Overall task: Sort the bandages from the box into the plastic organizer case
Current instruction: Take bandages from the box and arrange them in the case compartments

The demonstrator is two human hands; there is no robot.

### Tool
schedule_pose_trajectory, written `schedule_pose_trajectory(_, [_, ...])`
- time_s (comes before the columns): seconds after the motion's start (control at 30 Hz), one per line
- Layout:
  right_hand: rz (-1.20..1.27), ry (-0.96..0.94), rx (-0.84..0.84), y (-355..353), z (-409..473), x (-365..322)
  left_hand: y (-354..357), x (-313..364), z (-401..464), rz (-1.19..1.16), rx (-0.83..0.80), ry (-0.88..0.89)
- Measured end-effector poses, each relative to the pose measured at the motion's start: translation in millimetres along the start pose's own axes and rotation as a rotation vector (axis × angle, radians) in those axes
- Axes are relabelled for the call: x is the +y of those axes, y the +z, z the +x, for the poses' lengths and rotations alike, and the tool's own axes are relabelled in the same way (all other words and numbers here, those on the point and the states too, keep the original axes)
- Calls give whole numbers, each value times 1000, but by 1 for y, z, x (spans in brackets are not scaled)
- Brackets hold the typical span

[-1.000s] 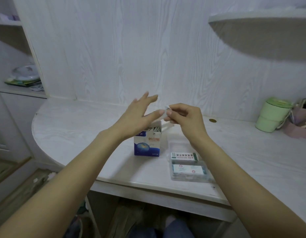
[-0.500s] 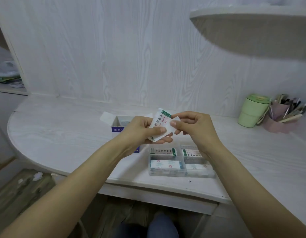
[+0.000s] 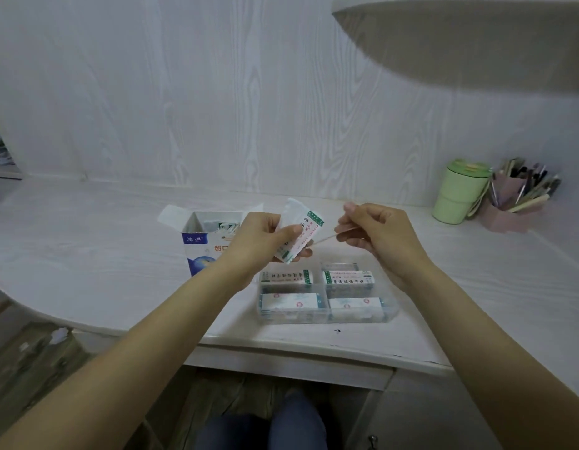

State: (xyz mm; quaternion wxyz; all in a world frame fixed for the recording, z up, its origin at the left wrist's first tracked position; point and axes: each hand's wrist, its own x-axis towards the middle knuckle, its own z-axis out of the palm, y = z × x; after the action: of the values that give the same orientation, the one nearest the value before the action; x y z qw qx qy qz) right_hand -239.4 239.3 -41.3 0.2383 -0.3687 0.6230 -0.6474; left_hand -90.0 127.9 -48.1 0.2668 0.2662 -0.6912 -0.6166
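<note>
Nearest, a clear plastic case [image 3: 327, 315] sits close to the desk's [image 3: 86, 254] front edge, its four visible compartments each showing a flat white wrapped bandage, two in front and two behind. Just above it the hands have come apart since half a second ago, when both met on one packet. Now the left hand [image 3: 262, 235] alone holds a small stack of bandages [image 3: 297, 237], thumb curled over the printed, green-edged paper face. The right hand [image 3: 375, 233] has drawn off to the side, fingers curled in a narrow pinch on a thin bandage [image 3: 327, 237] seen edge-on. Behind the left wrist stands the blue-and-white cardboard box [image 3: 200, 238], flaps open, more bandages showing inside. The desk is pale wood grain with a rounded left edge, and bare surface lies to the left of the box and to the right of the case. Far right, against the wall, stand a green cup [image 3: 457, 193] and a pink pen holder [image 3: 508, 206].
</note>
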Motion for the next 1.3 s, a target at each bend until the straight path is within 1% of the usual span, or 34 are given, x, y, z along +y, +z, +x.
schedule_pose_trajectory(0.13, [-103, -11, -40, -13, 4, 2, 9, -1, 9, 133, 34, 45])
schedule_pose_trajectory(0.17, [-89, -18, -19, -17, 6, 0, 10, -1, 11, 143, 33, 45])
schedule_pose_trajectory(0.27, [61, -42, 46, -24, 12, -8, 12, -3, 16, 148, 1, 30])
schedule_pose_trajectory(0.3, [70, -53, 81, -26, 14, -9, 13, -3, 16, 151, -22, 23])
schedule_pose_trajectory(0.37, [2, -74, 177, -26, 19, -7, 16, -3, 15, 135, -71, 22])
schedule_pose_trajectory(0.43, [-147, -86, 262, -25, 22, -3, 19, -3, 14, 122, -103, 40])
schedule_pose_trajectory(0.47, [-214, -91, 276, -24, 23, -1, 19, -2, 13, 125, -110, 51])
schedule_pose_trajectory(0.53, [-260, -105, 252, -22, 23, 3, 21, -2, 12, 149, -117, 68])
schedule_pose_trajectory(0.7, [-205, -135, 165, -21, 19, 6, 21, -2, 15, 250, -152, 63])
schedule_pose_trajectory(0.8, [-262, -137, 105, -21, 17, 8, 22, -4, 18, 285, -164, 54])
schedule_pose_trajectory(0.9, [-311, -147, 127, -21, 16, 10, 24, -5, 20, 256, -171, 45])
schedule_pose_trajectory(1.0, [-253, -140, 188, -25, 16, 11, 23, -6, 20, 197, -109, 51])
schedule_pose_trajectory(1.07, [-204, -118, 184, -27, 15, 12, 22, -7, 21, 169, -37, 68])
schedule_pose_trajectory(1.2, [-171, -40, 67, -25, 13, 15, 22, -7, 23, 126, 61, 72])
schedule_pose_trajectory(1.3, [-205, -20, 6, -20, 11, 17, 26, -5, 22, 119, 23, 55])
